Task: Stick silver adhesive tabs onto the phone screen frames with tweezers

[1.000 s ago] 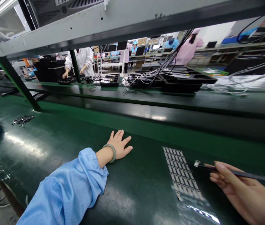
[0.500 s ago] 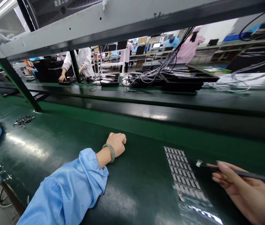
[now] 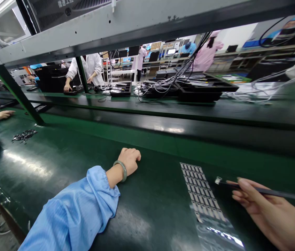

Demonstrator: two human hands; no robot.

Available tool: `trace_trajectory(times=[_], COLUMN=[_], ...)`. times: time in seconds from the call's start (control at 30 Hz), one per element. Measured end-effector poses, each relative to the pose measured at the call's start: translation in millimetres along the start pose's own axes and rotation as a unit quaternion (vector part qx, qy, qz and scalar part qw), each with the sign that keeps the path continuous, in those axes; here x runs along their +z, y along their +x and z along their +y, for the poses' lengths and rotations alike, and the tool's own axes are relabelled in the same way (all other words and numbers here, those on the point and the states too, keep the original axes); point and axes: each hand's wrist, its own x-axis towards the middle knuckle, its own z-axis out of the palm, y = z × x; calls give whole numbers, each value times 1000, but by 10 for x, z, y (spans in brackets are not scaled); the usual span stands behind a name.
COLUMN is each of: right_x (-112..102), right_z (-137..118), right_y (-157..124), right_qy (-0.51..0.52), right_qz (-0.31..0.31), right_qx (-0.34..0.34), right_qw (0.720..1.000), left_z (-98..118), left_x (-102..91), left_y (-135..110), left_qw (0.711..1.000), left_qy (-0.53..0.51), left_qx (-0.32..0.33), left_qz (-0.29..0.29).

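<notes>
1. Tweezers (image 3: 262,190) pinched in right hand (image 3: 275,212), fingers (image 3: 243,183) closed around shaft, tip pointing left, small silvery label (image 3: 218,180) seemingly held there.
2. Label sheet (image 3: 201,191) just left of tip, on green mat (image 3: 58,150), long axis running far to near, slightly diagonal.
3. Right hand nearer sheet; left hand (image 3: 129,162) well left, loosely curled on mat, holding nothing.
</notes>
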Motion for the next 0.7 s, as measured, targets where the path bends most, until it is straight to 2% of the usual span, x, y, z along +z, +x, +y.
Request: trace_trajectory(times=[0.13,0.37,0.47,0.7], right_x=[14,35,81,87], right_z=[-16,-35,-72,-83], right_y=[-20,-41,-79,-91], right_qy=[-1,-8,-4,2], right_qz=[6,7,21,10], right_qx=[1,-5,-1,1], right_qw=[1000,1000,1000,1000], left_z=[-12,-23,-11,15], left_x=[32,68,63,22], left_y=[0,36,26,-11], left_qw=[1000,999,1000,998], left_qy=[-6,-11,-16,-19], left_qx=[18,35,24,-31], left_qz=[10,-13,-9,47])
